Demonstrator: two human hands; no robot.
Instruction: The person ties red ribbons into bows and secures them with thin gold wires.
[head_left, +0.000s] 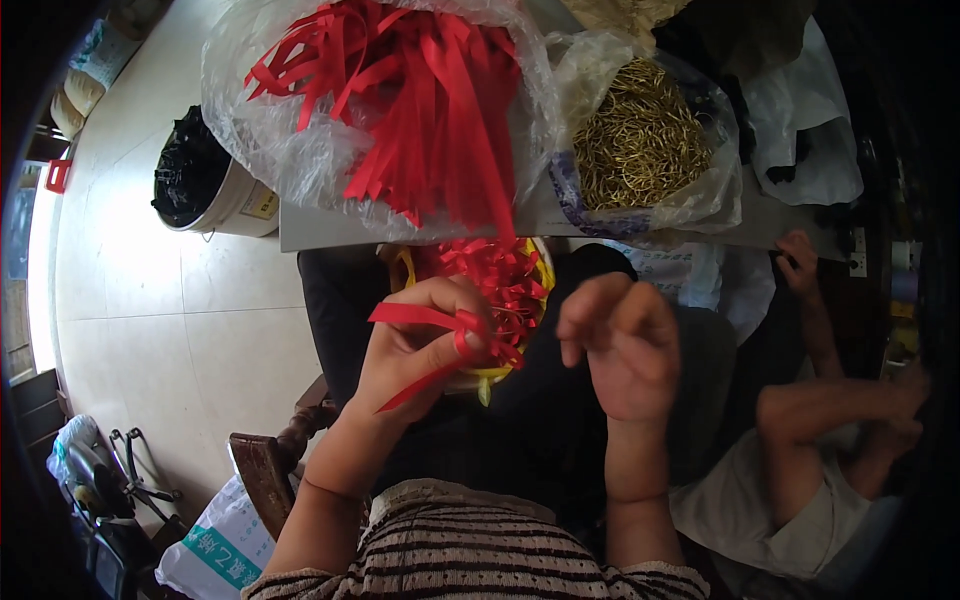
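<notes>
My left hand (397,364) is closed, pinching a red ribbon (400,314) that is looped at the fingertips, its two tails sticking out to the left. Beside it my right hand (630,350) is raised, palm showing and fingers loosely bent, somewhat blurred; I see nothing held in it. Under my hands, between my legs, sits a container lined with a yellow bag (547,277). Many looped red ribbons (508,290) fill it, partly hidden by my left hand.
On the grey table (310,222) ahead lie a clear bag of long red ribbon strips (440,130) and a bag of gold-coloured wire ties (640,140). A bucket with a black liner (228,195) stands left, near a wooden chair (262,470). Another person's bare leg (800,450) is at right.
</notes>
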